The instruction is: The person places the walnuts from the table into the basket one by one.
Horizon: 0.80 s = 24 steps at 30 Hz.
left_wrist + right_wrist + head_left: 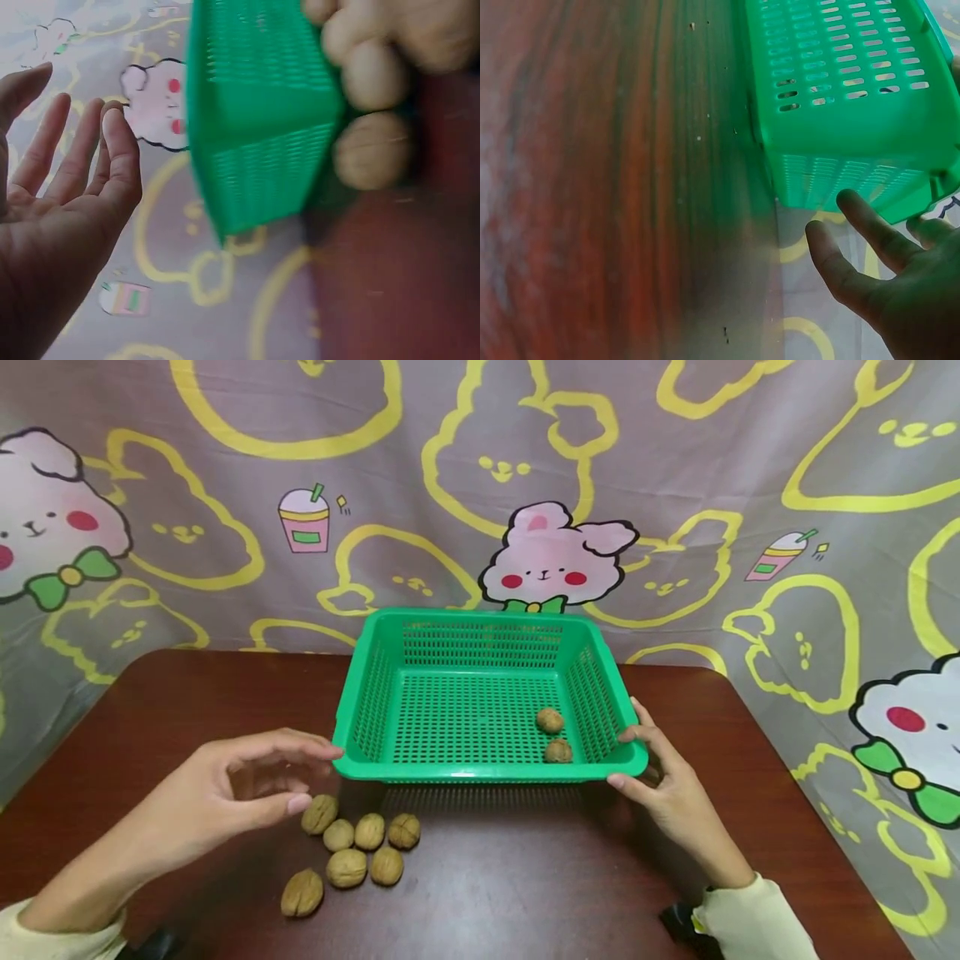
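A green slotted basket (480, 770) stands mid-table with two walnuts (553, 735) in its front right part. Several more walnuts (352, 852) lie loose on the table just in front of its left corner. My left hand (303, 777) hovers over those walnuts beside the basket's front left corner, fingers relaxed and holding nothing. The left wrist view shows that hand (67, 172) with an empty palm, next to the basket (255, 112) and blurred walnuts (371, 150). My right hand (637, 760) touches the basket's front right corner. In the right wrist view its fingers (870, 225) are straight at the basket (847, 90) wall.
The dark wooden table (525, 893) ends at a cartoon-rabbit cloth backdrop (555, 560) right behind the basket. Bare tabletop (592, 180) stretches in front of and to both sides of the basket.
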{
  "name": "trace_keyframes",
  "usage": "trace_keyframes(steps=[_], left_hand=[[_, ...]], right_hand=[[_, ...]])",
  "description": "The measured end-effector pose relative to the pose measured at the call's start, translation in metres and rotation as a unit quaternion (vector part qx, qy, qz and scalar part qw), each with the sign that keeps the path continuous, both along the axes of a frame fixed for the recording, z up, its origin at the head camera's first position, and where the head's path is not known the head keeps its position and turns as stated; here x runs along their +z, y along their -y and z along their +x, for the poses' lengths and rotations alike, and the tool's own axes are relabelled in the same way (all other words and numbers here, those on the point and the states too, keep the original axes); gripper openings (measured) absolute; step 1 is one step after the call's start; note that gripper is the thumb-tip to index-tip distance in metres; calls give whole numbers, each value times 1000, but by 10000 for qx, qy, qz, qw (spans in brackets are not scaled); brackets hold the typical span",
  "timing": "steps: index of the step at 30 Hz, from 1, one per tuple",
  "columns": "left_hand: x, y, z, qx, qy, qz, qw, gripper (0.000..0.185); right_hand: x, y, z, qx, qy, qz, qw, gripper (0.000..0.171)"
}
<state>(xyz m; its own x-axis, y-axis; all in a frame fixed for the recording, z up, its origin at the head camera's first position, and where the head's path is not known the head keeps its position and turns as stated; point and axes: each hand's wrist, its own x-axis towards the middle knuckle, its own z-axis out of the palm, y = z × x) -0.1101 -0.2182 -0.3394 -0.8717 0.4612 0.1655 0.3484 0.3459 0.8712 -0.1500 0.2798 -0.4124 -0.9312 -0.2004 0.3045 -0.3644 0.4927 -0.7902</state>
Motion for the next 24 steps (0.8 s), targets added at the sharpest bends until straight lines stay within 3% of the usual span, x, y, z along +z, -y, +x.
trace_keyframes(steps=[7, 12, 18, 24], left_hand=[[-62, 20, 28, 165, 319, 322, 9988, 46], [-93, 32, 40, 123, 719, 667, 9951, 45], [-114, 38, 47, -163, 1002, 915, 9906, 45], [-116, 36, 47, -165, 1355, 652, 9885, 44]], right_hand=[[-1, -1, 0, -7, 29, 32, 10000, 44], [0, -1, -2, 7, 40, 73, 10000, 43], [2, 0, 0, 41, 51, 61, 10000, 42], [2, -1, 0, 15, 73, 59, 10000, 43]])
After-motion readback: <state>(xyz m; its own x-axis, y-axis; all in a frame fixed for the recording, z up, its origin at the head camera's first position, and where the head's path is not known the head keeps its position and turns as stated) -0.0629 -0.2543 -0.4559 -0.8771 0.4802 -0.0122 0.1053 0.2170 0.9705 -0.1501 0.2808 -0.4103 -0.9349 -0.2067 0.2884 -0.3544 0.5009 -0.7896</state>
